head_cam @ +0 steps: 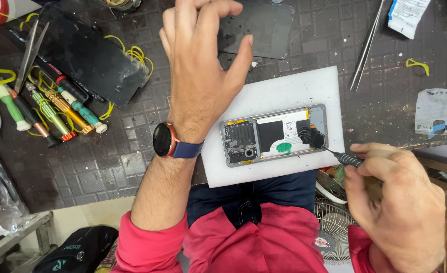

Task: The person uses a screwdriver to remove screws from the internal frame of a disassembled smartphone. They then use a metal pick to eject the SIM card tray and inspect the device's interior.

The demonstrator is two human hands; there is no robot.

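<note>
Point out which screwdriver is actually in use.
The dark-handled screwdriver in the right hand, tip at the opened phone; the coloured ones lie loose at left.

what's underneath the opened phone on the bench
The opened phone lies flat on a white foam pad, which rests on the dark gridded mat. The mat beneath the pad is covered.
</note>
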